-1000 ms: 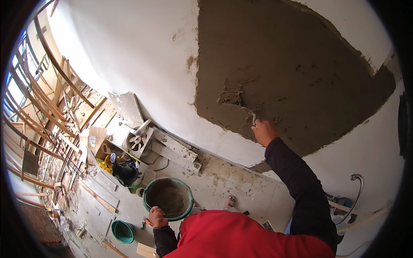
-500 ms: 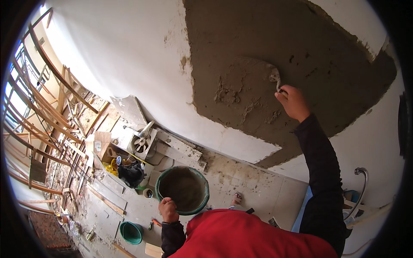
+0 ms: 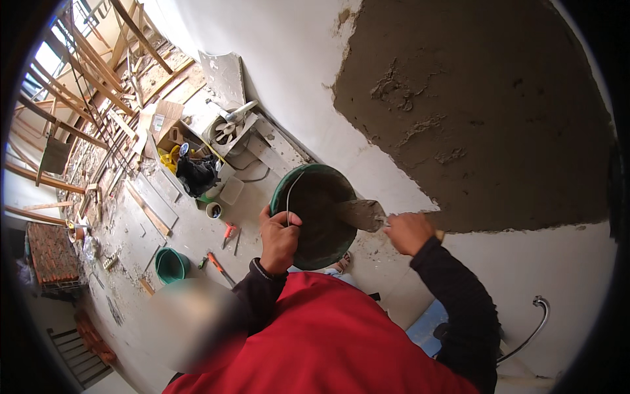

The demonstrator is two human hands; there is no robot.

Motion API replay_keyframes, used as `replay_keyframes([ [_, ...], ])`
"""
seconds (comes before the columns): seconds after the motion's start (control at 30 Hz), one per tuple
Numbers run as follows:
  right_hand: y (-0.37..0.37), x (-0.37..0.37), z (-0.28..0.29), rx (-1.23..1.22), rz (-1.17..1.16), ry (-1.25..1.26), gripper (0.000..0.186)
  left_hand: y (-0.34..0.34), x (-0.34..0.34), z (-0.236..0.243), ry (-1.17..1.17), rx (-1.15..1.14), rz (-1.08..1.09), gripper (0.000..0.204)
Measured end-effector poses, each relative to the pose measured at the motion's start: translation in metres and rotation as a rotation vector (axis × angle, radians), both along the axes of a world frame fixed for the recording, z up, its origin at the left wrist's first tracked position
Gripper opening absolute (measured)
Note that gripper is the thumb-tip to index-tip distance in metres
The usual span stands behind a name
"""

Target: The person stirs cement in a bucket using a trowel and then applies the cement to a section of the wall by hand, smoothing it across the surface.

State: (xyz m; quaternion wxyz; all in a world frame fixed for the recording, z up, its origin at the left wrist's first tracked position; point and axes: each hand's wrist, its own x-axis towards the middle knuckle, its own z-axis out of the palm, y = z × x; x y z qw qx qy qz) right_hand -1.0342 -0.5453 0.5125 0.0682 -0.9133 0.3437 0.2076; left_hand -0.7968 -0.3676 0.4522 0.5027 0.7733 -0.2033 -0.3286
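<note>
A white wall [image 3: 295, 98] is filling the upper side here, and a big dark patch of wet mortar [image 3: 505, 125] is covering its right part, rough ridges showing toward the patch's left. Below, the person's red top [image 3: 321, 341] is spreading across the bottom edge. The pale floor [image 3: 407, 276] is running underneath, and the large green bucket [image 3: 319, 169] is sitting in the middle, just in front of the person, below and left of the patch. Off to the left, a fan [image 3: 226, 133] is lying near the wall, a black bag [image 3: 197, 172] is bulging beside it, and a small green bucket [image 3: 172, 266] is standing well apart. Now the trowel [image 3: 363, 215]: its blade is crossing the big bucket's right rim, tip pointing inside; whether it's touching the contents, I cannot tell. The right hand [image 3: 411, 233] is wrapping tightly around its handle. The left hand [image 3: 279, 238] is clasping the bucket's left rim, fingers curling. Thinnest of all, a wire handle [image 3: 289, 200] is running down to that thumb.
</note>
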Motion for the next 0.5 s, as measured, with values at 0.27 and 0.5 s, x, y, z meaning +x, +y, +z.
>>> replay_keyframes([
  [0.27,-0.002,0.033,-0.045,0.216,-0.111,0.126,0.033,-0.026,-0.03,0.029,0.029,-0.012,-0.096,0.013],
  [0.5,0.004,-0.037,-0.052,0.372,-0.071,-0.126,0.034,-0.021,-0.027,0.031,0.301,-0.117,-0.022,0.014],
])
